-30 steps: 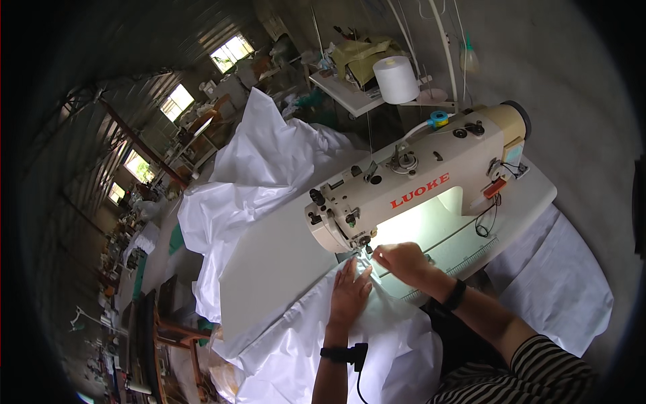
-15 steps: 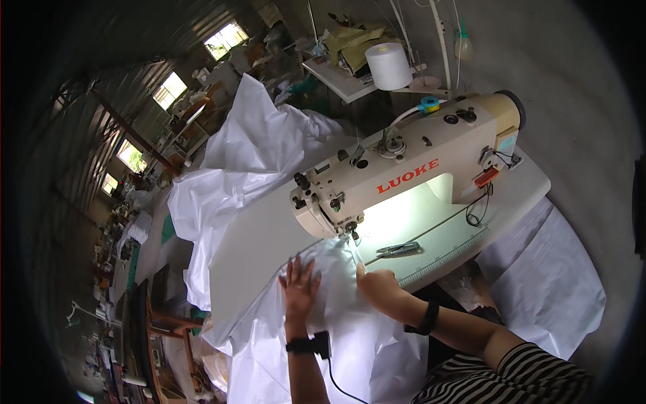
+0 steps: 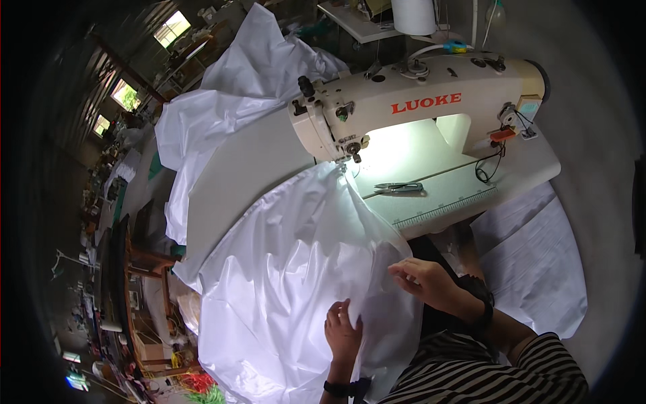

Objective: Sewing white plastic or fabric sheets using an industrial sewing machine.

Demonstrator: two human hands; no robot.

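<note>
A large white glossy sheet hangs over the front of a sewing machine, its upper corner under the needle and presser foot. My left hand is over the lower part of the sheet, fingers bent but apart, with nothing seen in it. Beside the sheet's right edge is my right hand, its fingers loosely curved and parted, holding nothing that shows. Whether either hand touches the sheet is hard to tell. Thread snips lie on the machine bed, right of the needle.
More white sheeting is bunched behind the pale machine table. Another white piece hangs at the right below the tabletop. A white thread cone stands at the back. A wooden frame is at the left.
Both hands have left the area by the needle and come back toward my body. The view has tipped down, and more of the sheet shows spread in front of me.
</note>
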